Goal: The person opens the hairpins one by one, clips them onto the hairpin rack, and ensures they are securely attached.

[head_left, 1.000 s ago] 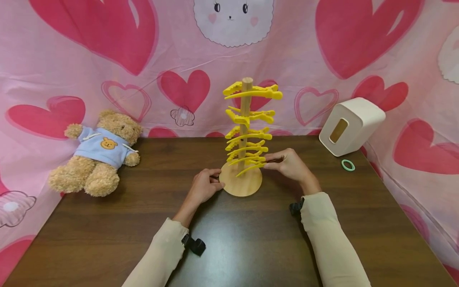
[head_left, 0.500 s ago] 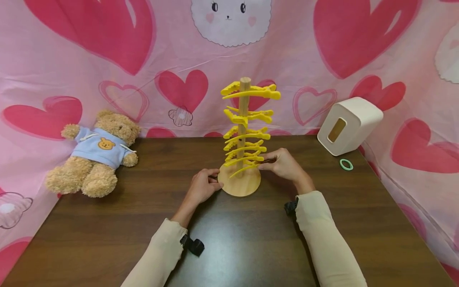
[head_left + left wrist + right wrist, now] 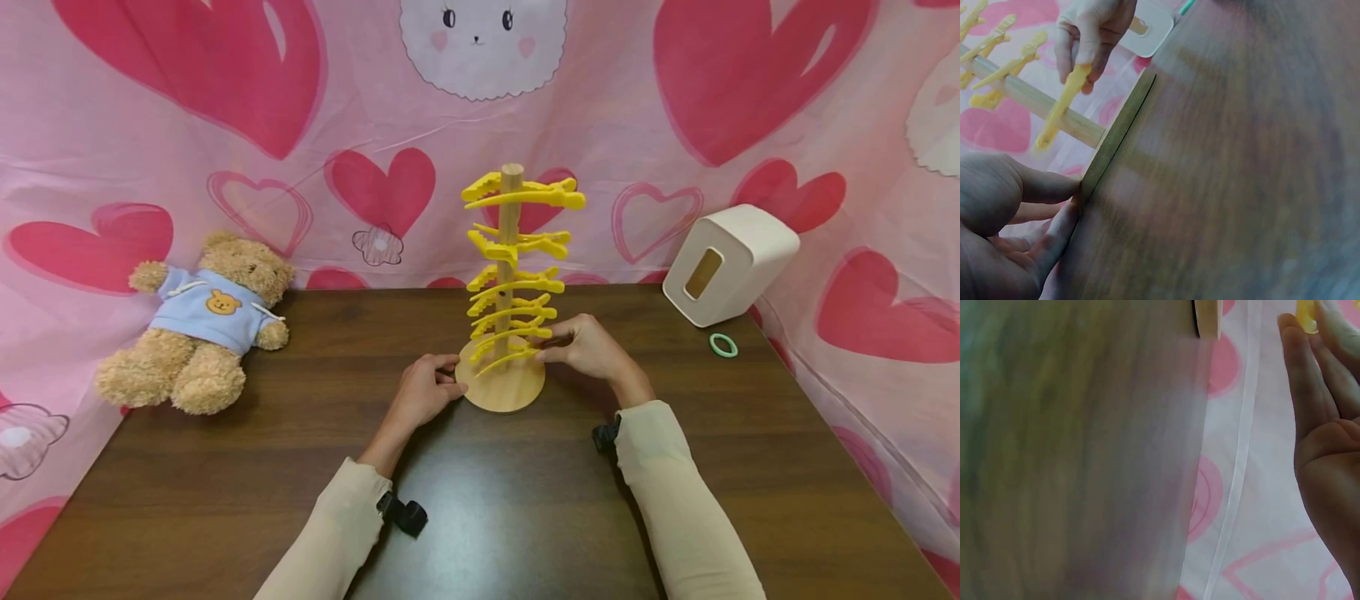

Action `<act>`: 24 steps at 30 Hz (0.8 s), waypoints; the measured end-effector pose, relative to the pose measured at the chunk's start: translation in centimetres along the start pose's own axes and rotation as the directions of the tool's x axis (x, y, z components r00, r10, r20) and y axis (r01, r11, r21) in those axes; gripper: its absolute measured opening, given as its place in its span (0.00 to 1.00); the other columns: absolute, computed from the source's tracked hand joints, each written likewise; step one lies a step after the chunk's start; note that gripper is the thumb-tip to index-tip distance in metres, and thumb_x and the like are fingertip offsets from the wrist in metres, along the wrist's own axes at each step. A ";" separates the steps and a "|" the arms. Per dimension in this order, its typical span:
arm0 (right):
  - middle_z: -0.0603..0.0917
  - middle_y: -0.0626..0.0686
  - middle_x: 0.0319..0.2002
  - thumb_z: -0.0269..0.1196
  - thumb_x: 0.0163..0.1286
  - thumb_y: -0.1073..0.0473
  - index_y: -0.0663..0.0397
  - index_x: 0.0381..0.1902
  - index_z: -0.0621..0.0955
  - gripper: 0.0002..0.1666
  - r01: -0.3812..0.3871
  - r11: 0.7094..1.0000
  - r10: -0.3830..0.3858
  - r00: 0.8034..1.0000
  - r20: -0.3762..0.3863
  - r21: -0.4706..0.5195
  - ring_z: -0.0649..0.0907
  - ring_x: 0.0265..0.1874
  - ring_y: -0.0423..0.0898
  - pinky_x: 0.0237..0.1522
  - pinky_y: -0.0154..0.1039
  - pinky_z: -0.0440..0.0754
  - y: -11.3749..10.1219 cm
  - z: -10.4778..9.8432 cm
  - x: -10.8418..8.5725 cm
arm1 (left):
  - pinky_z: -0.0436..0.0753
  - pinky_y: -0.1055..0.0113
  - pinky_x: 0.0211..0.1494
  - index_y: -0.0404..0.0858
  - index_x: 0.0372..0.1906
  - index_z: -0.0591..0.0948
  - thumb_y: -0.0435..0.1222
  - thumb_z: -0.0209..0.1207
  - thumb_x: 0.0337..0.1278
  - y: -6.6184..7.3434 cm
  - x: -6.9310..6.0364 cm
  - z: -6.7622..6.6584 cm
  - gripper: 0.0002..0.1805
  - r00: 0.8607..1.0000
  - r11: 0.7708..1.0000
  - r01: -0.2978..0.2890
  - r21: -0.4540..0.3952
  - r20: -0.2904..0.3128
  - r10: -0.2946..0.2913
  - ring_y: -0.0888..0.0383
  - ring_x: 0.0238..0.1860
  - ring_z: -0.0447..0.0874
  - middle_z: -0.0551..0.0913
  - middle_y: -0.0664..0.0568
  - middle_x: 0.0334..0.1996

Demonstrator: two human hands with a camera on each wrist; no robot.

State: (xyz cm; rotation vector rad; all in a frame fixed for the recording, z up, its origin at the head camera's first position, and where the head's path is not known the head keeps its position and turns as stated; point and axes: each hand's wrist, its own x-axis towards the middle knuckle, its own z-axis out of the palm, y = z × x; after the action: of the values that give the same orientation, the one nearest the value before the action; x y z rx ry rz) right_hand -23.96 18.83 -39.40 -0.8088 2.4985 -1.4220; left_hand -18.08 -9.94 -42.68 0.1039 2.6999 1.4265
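Note:
In the head view, a wooden post [image 3: 507, 218] stands upright on a round wooden base [image 3: 491, 394]. Several yellow alligator hair clips [image 3: 536, 198] are clamped across the post at different heights. The left hand [image 3: 422, 388] pinches the base's left rim; in the left wrist view its thumb and fingers meet at the base edge [image 3: 1116, 139]. At the right of the post, the right hand [image 3: 588, 350] pinches the lowest yellow hair clip [image 3: 504, 362] by its handle end. That clip [image 3: 1062, 111] crosses in front of the post; whether its jaws grip the wood cannot be seen.
A teddy bear [image 3: 217, 321] in a blue hoodie leans at the back left. At the back right a white box [image 3: 738, 262] with an oval window stands tilted, with a green ring [image 3: 723, 345] in front. Pink heart cloth [image 3: 592, 117] hangs behind the brown table [image 3: 495, 500].
The right hand has moved slightly left and down with the lowest clip, which now sits lower, farther from the clip above. The left hand has stayed on the base; the view shifted a little.

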 end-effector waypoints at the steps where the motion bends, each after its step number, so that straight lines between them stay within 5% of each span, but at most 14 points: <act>1: 0.90 0.58 0.41 0.74 0.62 0.66 0.63 0.42 0.90 0.11 -0.010 1.000 0.010 1.000 0.010 0.001 0.86 0.36 0.49 0.42 0.33 0.83 0.0 -0.1 0.0 | 0.84 0.59 0.46 0.32 0.62 0.81 0.31 0.71 0.56 0.0 0.0 0.0 0.27 1.000 1.000 0.005 -0.001 0.000 -0.005 0.52 0.43 0.84 0.82 0.43 0.49; 10: 0.89 0.58 0.45 0.74 0.61 0.66 0.63 0.45 0.88 0.14 -0.039 0.999 0.037 0.995 0.094 0.023 0.87 0.45 0.52 0.50 0.43 0.84 0.2 -0.6 0.1 | 0.84 0.59 0.46 0.33 0.62 0.82 0.31 0.71 0.56 0.0 0.0 -0.1 0.27 1.000 1.000 0.008 0.001 -0.001 -0.008 0.52 0.44 0.84 0.82 0.44 0.49; 24: 0.88 0.57 0.44 0.74 0.63 0.62 0.60 0.48 0.87 0.16 -0.051 0.997 0.045 0.993 0.106 0.055 0.86 0.43 0.52 0.51 0.47 0.83 0.2 -0.9 -0.2 | 0.84 0.59 0.46 0.32 0.61 0.82 0.31 0.71 0.56 -0.1 0.0 0.0 0.26 1.000 1.000 0.008 0.009 -0.004 -0.008 0.53 0.43 0.84 0.82 0.44 0.49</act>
State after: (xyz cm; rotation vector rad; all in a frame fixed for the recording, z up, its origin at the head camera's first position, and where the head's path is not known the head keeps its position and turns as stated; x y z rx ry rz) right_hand -24.17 19.69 -39.08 -0.7864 2.3713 -1.3919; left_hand -18.03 -9.95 -42.77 0.0915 2.7071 1.4141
